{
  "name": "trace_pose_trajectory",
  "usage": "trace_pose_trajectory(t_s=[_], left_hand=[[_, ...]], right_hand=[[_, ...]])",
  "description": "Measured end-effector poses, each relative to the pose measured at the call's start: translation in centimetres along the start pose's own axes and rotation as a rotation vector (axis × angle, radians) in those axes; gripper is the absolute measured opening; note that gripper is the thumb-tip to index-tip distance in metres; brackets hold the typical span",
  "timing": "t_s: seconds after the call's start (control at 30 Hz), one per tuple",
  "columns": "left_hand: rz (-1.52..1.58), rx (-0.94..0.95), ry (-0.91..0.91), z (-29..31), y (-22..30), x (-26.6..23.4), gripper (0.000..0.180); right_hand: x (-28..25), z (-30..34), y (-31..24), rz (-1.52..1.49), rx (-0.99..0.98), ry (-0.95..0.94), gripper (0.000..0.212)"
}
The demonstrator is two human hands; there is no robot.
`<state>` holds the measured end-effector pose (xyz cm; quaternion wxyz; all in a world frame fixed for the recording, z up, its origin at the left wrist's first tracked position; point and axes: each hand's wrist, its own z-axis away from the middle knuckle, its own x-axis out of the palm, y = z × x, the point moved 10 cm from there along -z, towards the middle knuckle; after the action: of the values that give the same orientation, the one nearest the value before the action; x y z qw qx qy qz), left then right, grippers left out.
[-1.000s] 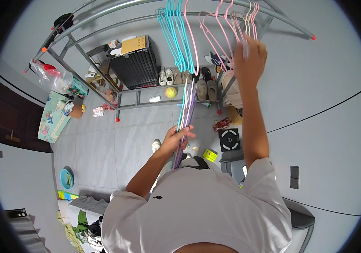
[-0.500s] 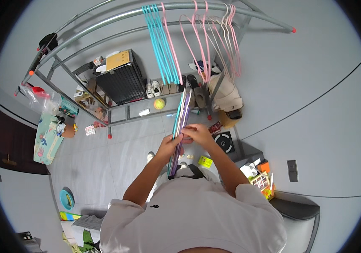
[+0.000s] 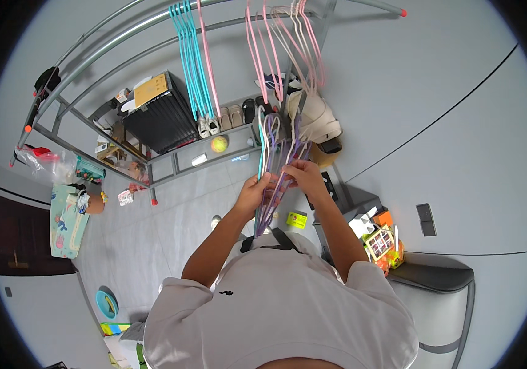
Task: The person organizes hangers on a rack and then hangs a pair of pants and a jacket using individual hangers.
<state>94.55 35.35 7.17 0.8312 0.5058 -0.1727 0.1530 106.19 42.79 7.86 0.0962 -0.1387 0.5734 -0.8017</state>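
Observation:
In front of my body I hold a fanned bundle of clothes hangers, mostly purple, with white and turquoise ones at the left side. My left hand is closed around the left part of the bundle. With my right hand I grip the purple hangers on the right, which lean apart from the others. Beyond my hands, turquoise hangers and pink hangers hang from the metal clothes rack.
On the rack's lower shelf stand shoes, a tennis ball and a black box-shaped case. A beige bag leans at the rack's right end. Right of me are a bin of packages and a black-edged chair.
The tight bundle of hangers has spread into a fan, my right hand parting purple ones to the right. The view has shifted, so the rack appears farther up and left.

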Motion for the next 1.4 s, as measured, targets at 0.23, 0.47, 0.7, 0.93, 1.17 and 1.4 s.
trace_pose_trajectory(t_s=[0.23, 0.47, 0.7, 0.93, 1.17, 1.4], left_hand=[[-0.122, 0.074, 0.008, -0.8, -0.5, -0.5, 0.027], [-0.154, 0.040, -0.025, 0.3, 0.7, 0.2, 0.021], [-0.090, 0.015, -0.070, 0.5, 0.2, 0.1, 0.024], [-0.042, 0.049, -0.037, 0.0, -0.5, -2.7, 0.023], [0.003, 0.075, 0.019, 0.9, -0.5, -4.3, 0.021], [-0.103, 0.053, 0.031, 0.6, -0.1, -4.4, 0.023]], right_hand=[[-1.4, 1.1, 0.0, -0.031, 0.013, 0.054, 0.018], [-1.4, 1.2, 0.1, -0.060, -0.035, 0.094, 0.019], [-1.2, 1.0, 0.1, -0.167, 0.018, 0.006, 0.020], [-16.3, -2.4, 0.0, 0.679, -0.349, 0.571, 0.029], [-15.9, -1.9, -22.8, 0.974, -0.796, 0.774, 0.026], [-17.7, -11.7, -37.5, 1.255, -0.717, 0.797, 0.031]])
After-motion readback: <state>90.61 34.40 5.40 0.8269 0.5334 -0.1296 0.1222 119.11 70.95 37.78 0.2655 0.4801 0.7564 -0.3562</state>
